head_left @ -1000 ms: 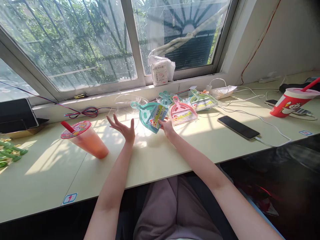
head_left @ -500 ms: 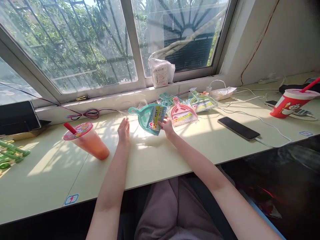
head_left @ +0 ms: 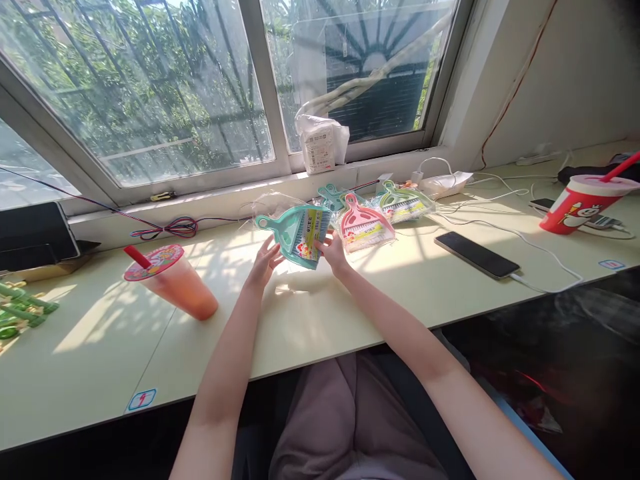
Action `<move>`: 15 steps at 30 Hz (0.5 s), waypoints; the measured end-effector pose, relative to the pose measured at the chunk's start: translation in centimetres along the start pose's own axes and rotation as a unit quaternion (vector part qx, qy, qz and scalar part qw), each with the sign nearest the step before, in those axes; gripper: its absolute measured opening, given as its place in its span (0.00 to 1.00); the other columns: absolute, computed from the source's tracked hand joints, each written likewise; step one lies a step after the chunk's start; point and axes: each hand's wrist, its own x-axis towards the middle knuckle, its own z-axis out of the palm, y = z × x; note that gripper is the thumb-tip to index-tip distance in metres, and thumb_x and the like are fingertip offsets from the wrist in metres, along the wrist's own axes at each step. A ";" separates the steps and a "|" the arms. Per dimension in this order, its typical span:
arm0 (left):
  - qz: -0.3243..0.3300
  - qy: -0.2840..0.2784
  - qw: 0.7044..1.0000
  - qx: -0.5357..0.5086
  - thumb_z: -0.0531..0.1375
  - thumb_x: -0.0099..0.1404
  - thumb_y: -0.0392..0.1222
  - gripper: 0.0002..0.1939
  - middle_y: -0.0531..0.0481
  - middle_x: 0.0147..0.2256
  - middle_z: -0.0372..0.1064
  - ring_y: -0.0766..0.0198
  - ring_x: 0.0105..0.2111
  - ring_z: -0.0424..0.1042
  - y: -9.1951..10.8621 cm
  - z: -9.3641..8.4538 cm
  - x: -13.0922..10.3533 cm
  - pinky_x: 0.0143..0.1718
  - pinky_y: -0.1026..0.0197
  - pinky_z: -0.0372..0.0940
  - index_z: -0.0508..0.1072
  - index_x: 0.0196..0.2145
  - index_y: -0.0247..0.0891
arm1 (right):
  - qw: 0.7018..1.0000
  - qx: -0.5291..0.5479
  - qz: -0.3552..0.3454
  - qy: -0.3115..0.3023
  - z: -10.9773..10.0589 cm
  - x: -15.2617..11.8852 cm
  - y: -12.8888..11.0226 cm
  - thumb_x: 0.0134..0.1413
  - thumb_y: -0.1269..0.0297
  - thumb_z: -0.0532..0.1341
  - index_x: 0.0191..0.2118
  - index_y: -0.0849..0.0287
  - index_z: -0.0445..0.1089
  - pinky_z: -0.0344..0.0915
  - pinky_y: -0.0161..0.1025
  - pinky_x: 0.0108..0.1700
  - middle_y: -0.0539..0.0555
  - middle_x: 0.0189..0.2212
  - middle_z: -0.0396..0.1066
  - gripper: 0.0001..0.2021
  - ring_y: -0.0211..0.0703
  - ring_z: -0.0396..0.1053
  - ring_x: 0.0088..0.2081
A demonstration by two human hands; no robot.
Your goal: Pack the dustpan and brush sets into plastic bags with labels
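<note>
A teal dustpan and brush set (head_left: 290, 230) with a yellow label is held up above the table. My right hand (head_left: 333, 253) grips its lower right corner, thumb on the label side. At the left, my left hand (head_left: 267, 260) has its fingers apart at the edge near the handle; whether it bears any weight is hard to tell. Beside my right hand lies a pink dustpan set (head_left: 367, 223) in clear wrap. Behind are a green set (head_left: 405, 203) and another teal set (head_left: 330, 197).
An orange drink cup (head_left: 185, 287) stands left of my left arm. To the right are a black phone (head_left: 477, 255) on a white cable and a red cup (head_left: 575, 210). A wrapped tissue pack (head_left: 320, 150) sits on the sill; bundled wires (head_left: 180, 228) lie at the back left.
My left hand has moved right and up to the dustpan's left edge. The teal set has shifted slightly left, still in my right hand.
</note>
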 end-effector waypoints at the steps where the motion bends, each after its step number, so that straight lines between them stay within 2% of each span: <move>1: -0.007 -0.018 1.000 0.009 0.73 0.53 0.48 0.42 0.44 0.48 0.75 0.57 0.45 0.77 -0.1 0.5 -0.2 0.51 0.52 0.70 0.64 0.63 0.44 | 1.000 0.005 -0.003 0.009 0.0 0.0 0.1 0.47 0.66 0.69 0.44 0.53 0.59 0.75 0.40 0.34 0.53 0.38 0.75 0.21 0.46 0.75 0.40; 4: -0.030 -0.064 0.997 0.027 0.72 0.54 0.49 0.40 0.41 0.52 0.74 0.54 0.47 0.76 -0.5 2.1 -0.6 0.50 0.51 0.71 0.66 0.61 0.42 | 0.999 0.019 -0.012 0.035 -0.1 0.1 0.4 0.48 0.66 0.68 0.45 0.53 0.59 0.76 0.43 0.37 0.53 0.40 0.75 0.21 0.46 0.76 0.42; 7: -0.039 -0.073 0.997 0.001 0.70 0.56 0.52 0.35 0.40 0.54 0.72 0.51 0.50 0.75 -0.9 3.2 -0.8 0.50 0.50 0.71 0.68 0.58 0.39 | 0.999 0.020 -0.011 0.044 -0.1 0.1 0.6 0.48 0.66 0.68 0.45 0.53 0.59 0.77 0.43 0.39 0.54 0.41 0.75 0.21 0.47 0.76 0.43; 9: -0.009 -0.034 0.998 -0.050 0.69 0.58 0.53 0.31 0.40 0.53 0.73 0.51 0.53 0.74 -1.1 3.4 -0.5 0.52 0.51 0.70 0.71 0.55 0.39 | 0.999 0.019 -0.006 0.038 -0.1 0.0 0.6 0.48 0.65 0.69 0.46 0.53 0.58 0.78 0.44 0.39 0.54 0.41 0.75 0.22 0.47 0.76 0.43; 12: 0.034 0.054 0.992 -0.111 0.68 0.58 0.52 0.25 0.43 0.50 0.76 0.53 0.53 0.73 -1.1 3.1 -0.1 0.51 0.55 0.70 0.74 0.50 0.39 | 1.000 0.017 0.006 0.013 0.0 0.0 0.5 0.47 0.63 0.71 0.45 0.53 0.58 0.78 0.45 0.38 0.54 0.39 0.75 0.24 0.48 0.76 0.41; 15: 0.035 0.067 0.990 -0.118 0.68 0.58 0.51 0.24 0.45 0.47 0.77 0.55 0.52 0.74 -0.9 2.9 0.0 0.50 0.57 0.70 0.74 0.50 0.40 | 1.000 0.009 0.012 -0.011 0.1 0.1 0.4 0.45 0.62 0.72 0.44 0.53 0.59 0.78 0.47 0.38 0.53 0.38 0.75 0.24 0.48 0.76 0.40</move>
